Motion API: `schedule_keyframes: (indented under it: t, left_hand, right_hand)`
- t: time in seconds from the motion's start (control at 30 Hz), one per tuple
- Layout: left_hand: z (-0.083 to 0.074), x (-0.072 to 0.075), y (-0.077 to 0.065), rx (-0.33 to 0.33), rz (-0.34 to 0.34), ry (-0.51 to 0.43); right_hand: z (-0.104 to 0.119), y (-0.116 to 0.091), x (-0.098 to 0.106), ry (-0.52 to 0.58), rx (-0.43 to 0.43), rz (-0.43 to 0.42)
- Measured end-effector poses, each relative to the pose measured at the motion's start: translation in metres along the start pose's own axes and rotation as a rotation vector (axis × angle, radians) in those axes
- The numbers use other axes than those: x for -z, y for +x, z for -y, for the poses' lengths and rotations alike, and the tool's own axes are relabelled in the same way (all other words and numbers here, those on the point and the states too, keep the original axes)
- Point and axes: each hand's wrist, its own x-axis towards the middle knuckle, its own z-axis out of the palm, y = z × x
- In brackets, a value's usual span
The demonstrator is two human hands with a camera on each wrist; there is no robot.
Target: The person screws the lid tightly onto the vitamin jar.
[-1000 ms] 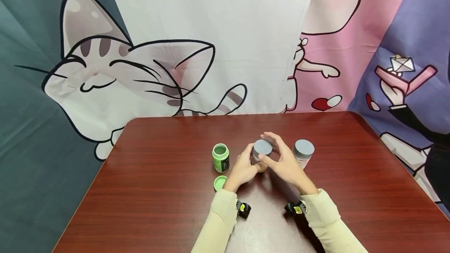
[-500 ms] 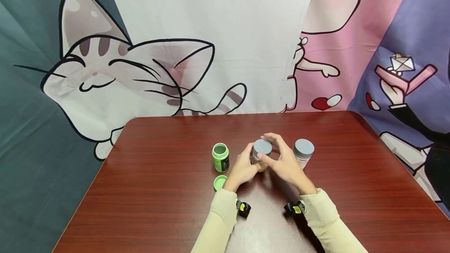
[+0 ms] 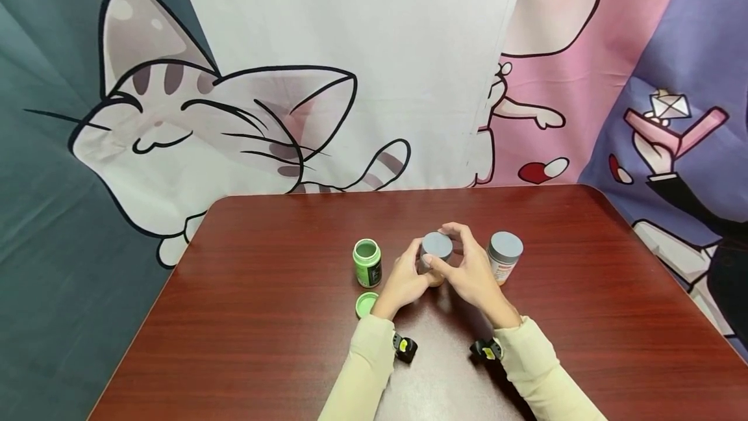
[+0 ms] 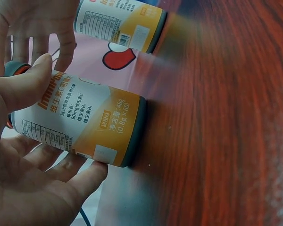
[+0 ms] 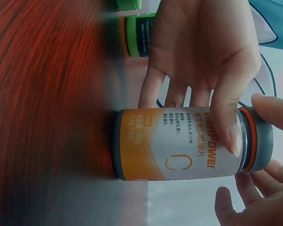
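A vitamin C tablet bottle [image 5: 174, 162] with a white and orange label stands upright between my hands in the head view. Around its body my left hand [image 3: 403, 286] holds on, its thumb across the label in both wrist views. The grey lid [image 3: 437, 245] is on the bottle, with an orange ring [image 5: 251, 139] below it. My right hand [image 3: 476, 277] has thumb and fingers around this lid, from the right. A green bottle [image 3: 367, 264], uncapped, stands to the left; its green lid [image 3: 366, 304] lies nearer me, partly behind my left wrist.
A second grey-lidded bottle [image 3: 504, 257] with a similar label stands right of my right hand, partly hidden by it. All stand on a brown wooden table [image 3: 263, 291]. A printed cloth [image 3: 374, 31] hangs behind the far edge.
My right hand and wrist have turned and shifted slightly left around the lid. More of the second bottle shows. My left hand and the held bottle have hardly moved.
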Motion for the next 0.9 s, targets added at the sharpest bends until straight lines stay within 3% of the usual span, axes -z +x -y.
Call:
schedule_keyframes:
  t: [0.17,0.4,0.63,0.9]
  left_hand:
    - [0.001,-0.001,0.001,-0.001,0.004,-0.016]
    - [0.001,-0.001,0.002,-0.051,-0.005,-0.02]
    - [0.0,-0.001,0.001,-0.024,-0.012,0.018]
    - [-0.001,-0.001,0.0,-0.023,-0.01,0.008]
  right_hand:
    - [0.003,0.0,0.002,0.013,-0.02,0.016]
    - [0.027,0.002,0.016,0.162,-0.045,0.095]
    - [0.026,0.003,0.019,0.303,-0.07,0.174]
    - [0.025,0.002,0.019,0.3,-0.083,0.174]
